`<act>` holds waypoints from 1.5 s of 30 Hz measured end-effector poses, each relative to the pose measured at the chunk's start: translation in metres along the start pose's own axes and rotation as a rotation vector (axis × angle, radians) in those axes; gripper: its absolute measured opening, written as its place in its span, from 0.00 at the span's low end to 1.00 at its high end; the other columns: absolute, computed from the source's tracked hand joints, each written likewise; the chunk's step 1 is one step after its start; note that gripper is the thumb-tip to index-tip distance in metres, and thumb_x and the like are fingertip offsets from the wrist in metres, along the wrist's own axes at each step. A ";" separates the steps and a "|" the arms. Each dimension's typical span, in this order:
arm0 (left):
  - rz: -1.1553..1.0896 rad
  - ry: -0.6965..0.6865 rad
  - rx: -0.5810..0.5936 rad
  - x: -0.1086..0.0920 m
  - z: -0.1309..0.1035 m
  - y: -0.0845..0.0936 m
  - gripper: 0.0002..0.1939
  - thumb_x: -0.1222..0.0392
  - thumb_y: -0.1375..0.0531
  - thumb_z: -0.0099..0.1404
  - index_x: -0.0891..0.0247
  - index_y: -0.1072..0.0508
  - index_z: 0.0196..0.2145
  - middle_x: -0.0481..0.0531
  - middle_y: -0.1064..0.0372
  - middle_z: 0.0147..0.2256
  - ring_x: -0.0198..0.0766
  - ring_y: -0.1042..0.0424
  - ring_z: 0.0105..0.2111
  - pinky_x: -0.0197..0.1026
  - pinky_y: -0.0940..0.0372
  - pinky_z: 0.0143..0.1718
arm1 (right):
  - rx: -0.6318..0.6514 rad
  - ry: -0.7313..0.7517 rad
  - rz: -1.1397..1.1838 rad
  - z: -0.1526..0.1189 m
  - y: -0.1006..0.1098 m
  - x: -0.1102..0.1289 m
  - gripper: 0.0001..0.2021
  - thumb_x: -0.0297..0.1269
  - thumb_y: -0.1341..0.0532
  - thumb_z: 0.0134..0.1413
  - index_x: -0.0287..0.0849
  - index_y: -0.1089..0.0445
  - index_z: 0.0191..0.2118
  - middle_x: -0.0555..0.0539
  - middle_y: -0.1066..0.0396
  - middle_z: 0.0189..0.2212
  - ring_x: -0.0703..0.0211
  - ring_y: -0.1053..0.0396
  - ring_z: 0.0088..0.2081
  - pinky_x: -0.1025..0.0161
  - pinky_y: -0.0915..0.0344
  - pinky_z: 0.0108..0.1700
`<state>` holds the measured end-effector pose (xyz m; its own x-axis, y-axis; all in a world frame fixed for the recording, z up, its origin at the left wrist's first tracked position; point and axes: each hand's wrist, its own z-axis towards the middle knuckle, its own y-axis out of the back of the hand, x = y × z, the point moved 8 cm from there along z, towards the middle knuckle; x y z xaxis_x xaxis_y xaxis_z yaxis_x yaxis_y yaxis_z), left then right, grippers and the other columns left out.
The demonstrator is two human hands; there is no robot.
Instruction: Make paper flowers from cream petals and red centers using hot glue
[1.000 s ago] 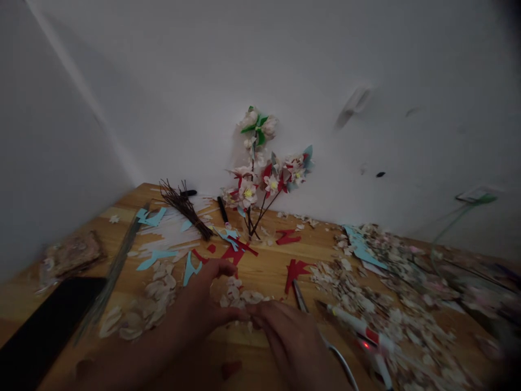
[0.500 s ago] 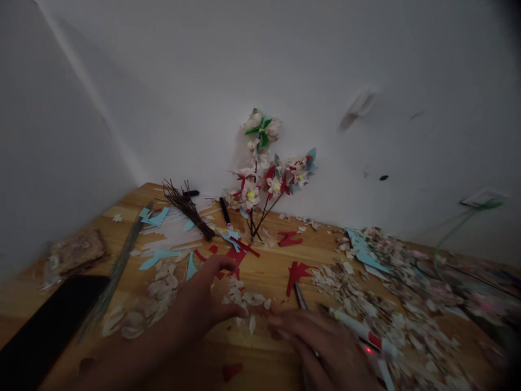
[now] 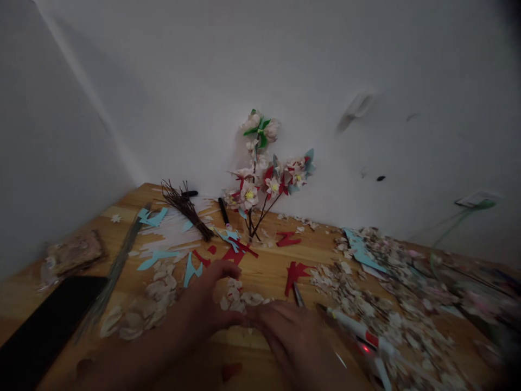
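Observation:
My left hand (image 3: pixel 207 304) is over the front middle of the wooden table, thumb and fingers apart in a wide curve around small pale petals (image 3: pixel 248 300). Beside it my right hand (image 3: pixel 291 336) has its fingers together, their tips touching the left thumb tip; what they hold, if anything, is hidden. Scissors (image 3: pixel 298 294) lie partly under the right hand, near a red paper scrap (image 3: pixel 296 274). To the right lies a white glue gun (image 3: pixel 358 328) with a red light. A flower arrangement (image 3: pixel 260 184) with pale blossoms stands against the wall.
A twig bundle (image 3: pixel 187 209), blue paper pieces (image 3: pixel 157 217) and a black phone-like slab (image 3: pixel 52 326) lie left, near a plastic-wrapped packet (image 3: pixel 75 252). Petal heaps (image 3: pixel 366 304) cover the right side. A green cord (image 3: pixel 451 228) runs from a wall socket (image 3: pixel 478 201).
My right hand has moved left, and its fingertips now meet my left thumb. More of the scissors and the glue gun shows. The view has shifted slightly.

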<state>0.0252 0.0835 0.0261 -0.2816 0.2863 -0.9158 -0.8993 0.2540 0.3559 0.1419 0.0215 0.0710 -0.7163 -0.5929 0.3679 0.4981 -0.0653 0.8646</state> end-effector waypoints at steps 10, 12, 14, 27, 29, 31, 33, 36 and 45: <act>0.011 0.020 -0.070 0.003 0.003 0.013 0.23 0.63 0.30 0.43 0.57 0.33 0.37 0.50 0.30 0.40 0.46 0.31 0.44 0.52 0.39 0.49 | -0.037 0.002 -0.076 -0.011 0.019 -0.004 0.14 0.27 0.52 0.60 0.43 0.30 0.39 0.48 0.24 0.32 0.58 0.26 0.33 0.64 0.30 0.35; -0.045 0.043 -0.081 0.005 0.006 0.016 0.22 0.63 0.30 0.44 0.57 0.33 0.37 0.50 0.30 0.39 0.45 0.30 0.43 0.51 0.38 0.49 | -0.050 -0.067 -0.076 -0.016 0.025 -0.014 0.12 0.28 0.50 0.60 0.46 0.30 0.39 0.49 0.24 0.33 0.59 0.26 0.34 0.65 0.30 0.35; -0.188 0.064 -0.026 0.008 0.007 0.010 0.22 0.62 0.30 0.45 0.58 0.33 0.36 0.50 0.30 0.39 0.43 0.29 0.42 0.50 0.37 0.49 | -0.068 -0.138 -0.060 -0.018 0.029 -0.024 0.11 0.30 0.48 0.60 0.47 0.30 0.39 0.51 0.23 0.33 0.60 0.26 0.34 0.65 0.30 0.35; -0.704 0.157 0.282 -0.008 -0.008 -0.019 0.17 0.65 0.34 0.50 0.56 0.34 0.38 0.52 0.29 0.44 0.43 0.29 0.46 0.49 0.36 0.48 | -0.337 -0.183 0.107 0.001 0.029 -0.019 0.10 0.28 0.47 0.57 0.44 0.29 0.37 0.48 0.24 0.32 0.59 0.26 0.33 0.65 0.30 0.36; -0.598 0.106 0.254 -0.009 -0.010 -0.018 0.17 0.68 0.38 0.52 0.56 0.34 0.39 0.51 0.29 0.43 0.42 0.29 0.46 0.49 0.36 0.49 | -0.305 -0.138 0.094 0.005 0.026 -0.016 0.11 0.27 0.47 0.56 0.44 0.29 0.37 0.48 0.24 0.32 0.59 0.27 0.33 0.64 0.30 0.36; -0.476 0.071 0.217 -0.011 -0.013 -0.018 0.18 0.71 0.41 0.53 0.55 0.35 0.40 0.51 0.29 0.43 0.42 0.29 0.46 0.50 0.36 0.50 | -0.258 -0.106 0.067 0.008 0.023 -0.014 0.12 0.25 0.48 0.56 0.44 0.29 0.37 0.47 0.24 0.32 0.58 0.27 0.34 0.63 0.31 0.36; -0.375 0.044 0.191 -0.014 -0.016 -0.016 0.21 0.73 0.43 0.52 0.54 0.36 0.42 0.51 0.29 0.44 0.42 0.30 0.48 0.50 0.38 0.52 | -0.230 -0.105 0.042 0.009 0.021 -0.014 0.13 0.24 0.48 0.55 0.44 0.29 0.38 0.47 0.24 0.32 0.57 0.27 0.34 0.62 0.31 0.35; -0.264 0.024 0.202 -0.019 -0.020 -0.017 0.26 0.76 0.46 0.50 0.53 0.37 0.45 0.50 0.30 0.46 0.41 0.33 0.51 0.51 0.41 0.56 | -0.223 -0.101 0.030 0.009 0.020 -0.015 0.13 0.23 0.48 0.55 0.43 0.28 0.38 0.47 0.24 0.32 0.56 0.27 0.34 0.60 0.30 0.35; -0.110 0.036 0.221 -0.019 -0.021 -0.015 0.27 0.75 0.47 0.49 0.53 0.39 0.46 0.50 0.31 0.47 0.40 0.33 0.51 0.51 0.41 0.55 | -0.167 -0.047 0.007 0.013 0.014 -0.014 0.12 0.23 0.47 0.55 0.40 0.28 0.39 0.45 0.23 0.32 0.55 0.26 0.33 0.60 0.29 0.34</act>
<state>0.0368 0.0545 0.0337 -0.2015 0.2139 -0.9559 -0.8313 0.4787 0.2824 0.1524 0.0390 0.0830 -0.7327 -0.5555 0.3932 0.5749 -0.1960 0.7944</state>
